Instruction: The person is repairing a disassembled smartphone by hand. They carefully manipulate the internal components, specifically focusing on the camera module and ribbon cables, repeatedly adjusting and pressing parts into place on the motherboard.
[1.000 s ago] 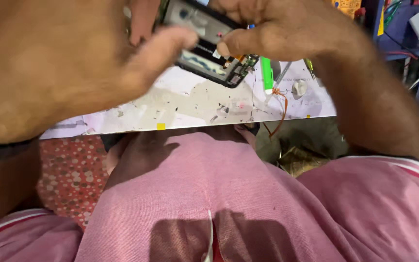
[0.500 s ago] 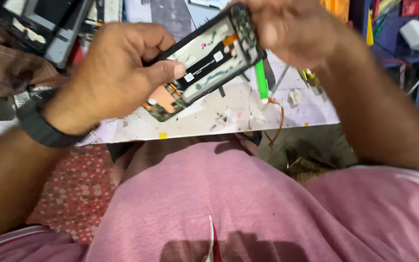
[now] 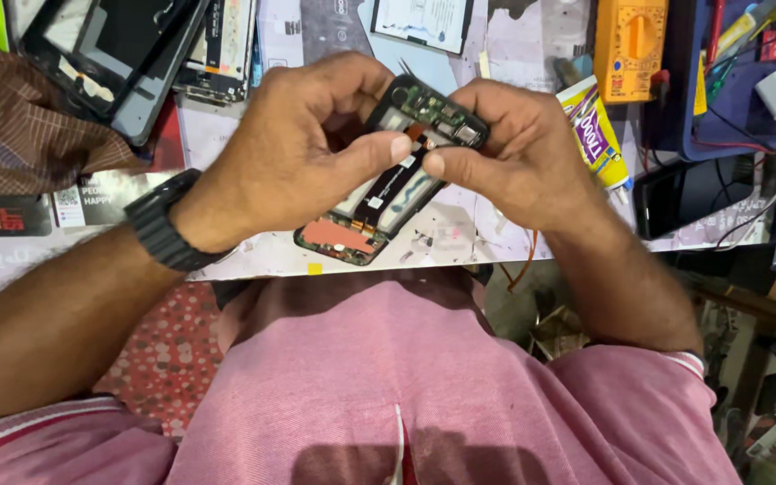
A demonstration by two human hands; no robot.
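Opened phone [image 3: 386, 184], a flat black rectangular frame with bare circuit parts and a coppery patch, held above the table [image 3: 253, 260] edge; long axis slants from lower left to upper right. Left hand [image 3: 303, 148] and right hand [image 3: 518, 148] pinch it, thumbs meeting mid-body.
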